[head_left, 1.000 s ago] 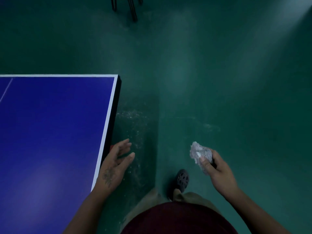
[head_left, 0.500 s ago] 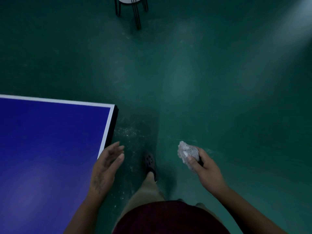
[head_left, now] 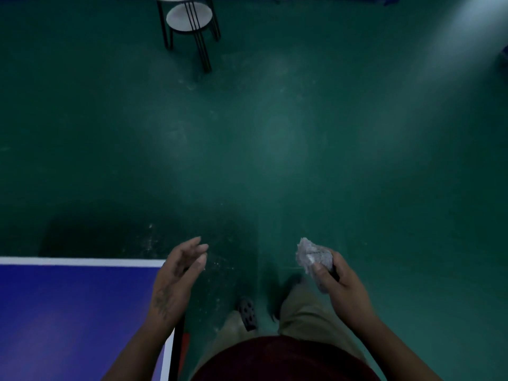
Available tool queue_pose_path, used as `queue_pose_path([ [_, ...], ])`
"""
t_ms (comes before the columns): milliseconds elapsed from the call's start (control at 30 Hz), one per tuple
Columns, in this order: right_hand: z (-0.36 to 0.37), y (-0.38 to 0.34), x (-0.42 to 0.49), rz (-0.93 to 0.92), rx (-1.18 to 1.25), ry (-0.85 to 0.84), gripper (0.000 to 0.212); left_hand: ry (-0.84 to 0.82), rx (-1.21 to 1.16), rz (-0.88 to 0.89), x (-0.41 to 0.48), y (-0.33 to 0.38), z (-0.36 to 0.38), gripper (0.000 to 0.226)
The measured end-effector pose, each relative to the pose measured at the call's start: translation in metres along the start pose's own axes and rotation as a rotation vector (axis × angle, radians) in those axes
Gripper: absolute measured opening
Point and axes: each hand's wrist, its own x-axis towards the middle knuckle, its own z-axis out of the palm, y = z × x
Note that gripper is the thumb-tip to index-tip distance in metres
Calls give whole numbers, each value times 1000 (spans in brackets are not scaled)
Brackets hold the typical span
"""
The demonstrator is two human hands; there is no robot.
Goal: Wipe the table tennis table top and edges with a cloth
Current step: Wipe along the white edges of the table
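The blue table tennis table (head_left: 68,312) with white edge lines fills the lower left; only its far right corner shows. My left hand (head_left: 176,279) hovers over that corner with straight, relaxed fingers and holds nothing. My right hand (head_left: 338,284) is out over the green floor to the right of the table and grips a crumpled white-grey cloth (head_left: 310,255). The cloth is well apart from the table.
A round white stool or side table with black legs (head_left: 189,20) stands on the green floor at the top. My legs and a dark shoe (head_left: 247,312) are just right of the table's side edge. Pale dust specks lie on the floor near the corner.
I have walked forward along the table's side, so its corner slid down and left in view. My left hand now covers the corner. The stool came further into view.
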Motion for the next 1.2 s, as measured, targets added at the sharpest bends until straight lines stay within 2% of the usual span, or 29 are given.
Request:
queue_pose_path([
  [100, -7, -13, 54, 16, 6, -1, 20, -6, 22, -10, 47, 15, 12, 36],
  [400, -39, -83, 231, 14, 0, -128, 24, 85, 61, -47, 184, 77, 81, 37],
  [633, -64, -151, 344, -62, -65, -243, 26, 121, 70, -2, 269, 128, 126, 40],
  [933, -50, -228, 470, -130, -67, -267, 27, 199, 43, 26, 399, 182, 127, 37],
  [1100, -23, -276, 544, -132, -76, -230, 26, 177, 48, 24, 494, 211, 114, 36],
  [1200, -3, -310, 584, -132, -77, -194, 33, 162, 25, 15, 549, 234, 100, 36],
])
